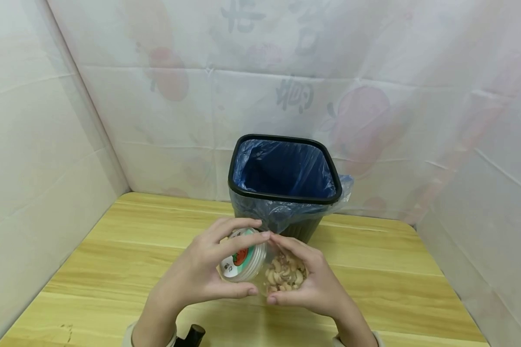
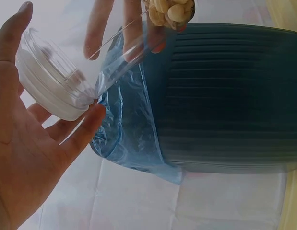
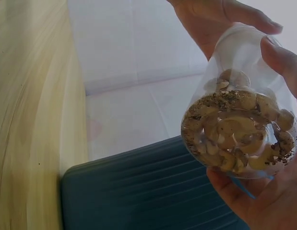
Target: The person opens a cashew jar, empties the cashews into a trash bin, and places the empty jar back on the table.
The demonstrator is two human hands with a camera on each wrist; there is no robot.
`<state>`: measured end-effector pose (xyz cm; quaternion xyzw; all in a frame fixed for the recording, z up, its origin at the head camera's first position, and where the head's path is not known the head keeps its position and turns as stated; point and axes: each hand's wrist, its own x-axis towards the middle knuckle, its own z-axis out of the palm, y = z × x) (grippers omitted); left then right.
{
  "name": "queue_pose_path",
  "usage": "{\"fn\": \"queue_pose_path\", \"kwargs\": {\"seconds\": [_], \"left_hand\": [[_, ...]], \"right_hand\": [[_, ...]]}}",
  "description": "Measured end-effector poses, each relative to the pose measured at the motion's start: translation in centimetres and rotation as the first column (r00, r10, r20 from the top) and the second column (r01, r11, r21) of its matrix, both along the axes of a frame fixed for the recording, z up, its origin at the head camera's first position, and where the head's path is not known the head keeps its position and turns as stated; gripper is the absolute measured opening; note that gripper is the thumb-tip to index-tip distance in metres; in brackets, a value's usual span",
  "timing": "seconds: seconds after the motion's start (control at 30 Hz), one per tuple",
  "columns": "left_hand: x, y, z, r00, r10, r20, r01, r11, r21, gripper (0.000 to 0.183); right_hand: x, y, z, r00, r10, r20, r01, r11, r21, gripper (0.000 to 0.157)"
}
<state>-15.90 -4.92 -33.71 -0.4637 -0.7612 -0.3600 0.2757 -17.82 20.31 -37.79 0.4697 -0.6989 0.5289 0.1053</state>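
Note:
A clear plastic jar (image 1: 267, 272) with cashews (image 1: 285, 273) at its bottom end lies tilted between the two hands, in front of the bin. My left hand (image 1: 214, 262) holds its round lid (image 1: 243, 255), which carries a red fruit picture, with fingers over the top and thumb below. My right hand (image 1: 310, 274) grips the jar's body around the cashews. In the right wrist view the jar's base (image 3: 237, 139) faces the camera, showing nuts and dark crumbs inside. The left wrist view shows the white lid rim (image 2: 47, 91) at the jar's mouth end.
A dark bin (image 1: 304, 229) with a black rim, lined with a blue plastic bag (image 1: 286, 168), stands at the back of the wooden table (image 1: 134, 250). Pale printed cloth (image 1: 178, 120) hangs behind and at both sides. A black cylindrical piece (image 1: 194, 335) sits by the left wrist.

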Motion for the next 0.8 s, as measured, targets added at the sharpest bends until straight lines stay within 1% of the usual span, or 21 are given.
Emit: {"fn": "queue_pose_path", "kwargs": {"seconds": [0.13,0.37,0.43,0.63,0.8], "left_hand": [[0.05,0.01,0.06,1.0,0.002,0.002,-0.002,1.0,0.0,0.068],[-0.01,0.03,0.02,0.999,0.044,-0.03,-0.044,0.999,-0.004,0.066],[-0.01,0.03,-0.03,0.998,0.06,-0.028,-0.06,0.998,-0.006,0.066],[0.0,0.07,-0.24,0.993,0.117,0.007,-0.117,0.993,-0.006,0.069],[-0.01,0.15,-0.41,0.987,0.159,0.018,-0.159,0.987,0.005,0.07]], "right_hand": [[0.09,0.04,0.07,1.0,-0.004,0.012,0.004,1.0,0.011,0.1],[0.18,0.02,0.24,1.0,-0.024,-0.002,0.024,1.0,0.019,0.096],[0.19,0.0,0.27,0.999,-0.039,-0.018,0.039,0.999,0.023,0.096],[0.28,-0.1,0.31,0.988,-0.123,-0.096,0.129,0.99,0.052,0.094],[0.28,-0.23,0.31,0.978,-0.156,-0.138,0.164,0.985,0.05,0.093]]}}
